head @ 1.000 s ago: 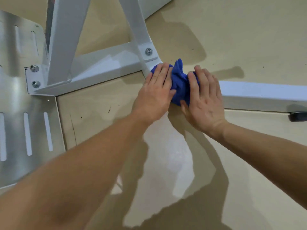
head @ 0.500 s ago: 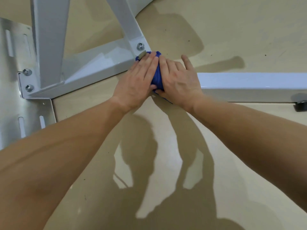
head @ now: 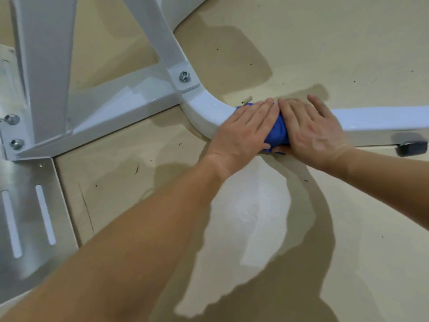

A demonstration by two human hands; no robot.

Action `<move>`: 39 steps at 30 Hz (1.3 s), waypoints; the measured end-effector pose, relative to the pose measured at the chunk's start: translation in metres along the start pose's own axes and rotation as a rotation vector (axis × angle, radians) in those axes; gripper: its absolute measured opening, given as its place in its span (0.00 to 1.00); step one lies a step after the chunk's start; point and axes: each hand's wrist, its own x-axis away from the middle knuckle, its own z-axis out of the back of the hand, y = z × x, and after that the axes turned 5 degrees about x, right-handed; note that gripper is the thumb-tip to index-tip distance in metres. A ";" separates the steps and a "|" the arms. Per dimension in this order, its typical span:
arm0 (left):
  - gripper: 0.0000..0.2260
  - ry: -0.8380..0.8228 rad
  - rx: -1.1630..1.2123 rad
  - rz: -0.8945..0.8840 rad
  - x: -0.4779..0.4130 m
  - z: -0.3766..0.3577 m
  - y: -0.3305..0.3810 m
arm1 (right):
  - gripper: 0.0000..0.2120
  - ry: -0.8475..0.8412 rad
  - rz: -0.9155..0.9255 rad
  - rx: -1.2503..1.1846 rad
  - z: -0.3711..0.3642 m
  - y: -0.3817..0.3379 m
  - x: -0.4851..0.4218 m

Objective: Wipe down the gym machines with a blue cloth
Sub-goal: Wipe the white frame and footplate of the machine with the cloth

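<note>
As we press the cloth (head: pixel 277 133) with straight fingers, our left hand (head: pixel 246 129) and right hand (head: pixel 311 129) side by side, it lies bunched on the white frame (head: pixel 209 110) just right of its bend; a bolt (head: pixel 185 77) and slotted plate (head: pixel 27 205) lie further left.

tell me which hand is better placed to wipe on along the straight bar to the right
Likely the right hand: it presses the cloth on the side nearest the straight bar, its arm coming in from there. The left hand sits by the bend.
</note>
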 end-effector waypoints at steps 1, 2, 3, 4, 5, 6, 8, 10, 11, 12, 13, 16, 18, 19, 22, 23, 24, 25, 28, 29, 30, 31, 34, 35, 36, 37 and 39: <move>0.37 -0.001 0.019 -0.028 0.008 0.003 -0.014 | 0.47 0.000 -0.021 -0.025 0.002 -0.012 -0.008; 0.36 -0.009 0.049 -0.042 0.017 0.007 -0.030 | 0.47 0.009 -0.026 -0.036 0.005 -0.026 -0.017; 0.34 -0.020 0.067 -0.043 0.027 0.011 -0.048 | 0.46 0.020 -0.017 -0.034 0.008 -0.042 -0.028; 0.31 -0.026 0.061 -0.039 0.037 0.016 -0.066 | 0.45 0.030 -0.007 -0.027 0.011 -0.059 -0.040; 0.28 -0.031 0.045 -0.036 0.045 0.021 -0.083 | 0.44 0.034 -0.008 -0.021 0.014 -0.073 -0.049; 0.26 -0.041 0.032 -0.030 0.050 0.023 -0.097 | 0.44 0.032 -0.014 -0.018 0.015 -0.083 -0.056; 0.27 -0.093 0.004 -0.011 0.051 0.027 -0.104 | 0.42 0.034 -0.013 -0.016 0.014 -0.089 -0.059; 0.30 -0.128 -0.008 0.012 0.045 0.029 -0.086 | 0.37 0.055 0.050 -0.002 0.013 -0.076 -0.048; 0.32 -0.134 -0.007 0.020 0.042 0.028 -0.074 | 0.33 0.081 0.085 0.007 0.012 -0.065 -0.038; 0.32 -0.129 -0.005 0.020 0.039 0.026 -0.060 | 0.28 0.110 0.111 0.009 0.010 -0.052 -0.027; 0.32 -0.114 -0.002 0.018 0.035 0.022 -0.046 | 0.24 0.134 0.126 0.007 0.008 -0.038 -0.016; 0.32 -0.087 0.010 0.050 0.009 0.007 0.000 | 0.23 0.077 0.138 0.037 0.002 0.005 0.018; 0.33 -0.133 0.023 0.089 -0.015 0.000 0.030 | 0.24 -0.013 0.101 0.066 0.000 0.033 0.040; 0.33 -0.150 0.032 0.094 -0.027 -0.004 0.044 | 0.25 -0.070 0.076 0.082 0.000 0.047 0.049; 0.32 -0.144 0.043 0.105 -0.055 -0.014 0.073 | 0.26 -0.205 0.024 0.074 0.006 0.074 0.067; 0.31 -0.149 0.047 0.115 -0.058 -0.013 0.079 | 0.26 -0.231 0.012 0.054 0.009 0.078 0.069; 0.31 -0.152 0.056 0.116 -0.059 -0.012 0.082 | 0.27 -0.253 -0.007 0.037 0.013 0.079 0.071; 0.30 -0.153 0.068 0.106 -0.057 -0.010 0.082 | 0.28 -0.268 -0.042 0.012 0.018 0.077 0.072; 0.27 -0.175 0.106 0.041 -0.042 0.002 0.067 | 0.33 -0.224 -0.152 -0.084 0.030 0.050 0.081; 0.25 -0.176 0.124 0.025 -0.036 0.007 0.059 | 0.34 -0.204 -0.154 -0.105 0.032 0.039 0.085; 0.24 -0.182 0.148 0.021 -0.030 0.011 0.051 | 0.35 -0.196 -0.153 -0.127 0.031 0.029 0.089; 0.23 -0.192 0.169 0.020 -0.027 0.015 0.045 | 0.35 -0.197 -0.164 -0.147 0.030 0.020 0.091; 0.24 -0.237 0.148 -0.010 -0.033 0.019 0.039 | 0.34 -0.234 -0.260 -0.187 0.021 0.002 0.083; 0.24 -0.258 0.125 -0.013 -0.037 0.019 0.041 | 0.34 -0.245 -0.286 -0.192 0.019 -0.002 0.078; 0.24 -0.277 0.108 -0.008 -0.042 0.018 0.044 | 0.34 -0.254 -0.306 -0.192 0.017 -0.004 0.072; 0.25 -0.291 0.098 0.003 -0.049 0.017 0.047 | 0.34 -0.257 -0.323 -0.190 0.015 -0.003 0.068; 0.26 -0.308 0.094 0.037 -0.061 0.013 0.054 | 0.34 -0.253 -0.336 -0.183 0.009 0.010 0.065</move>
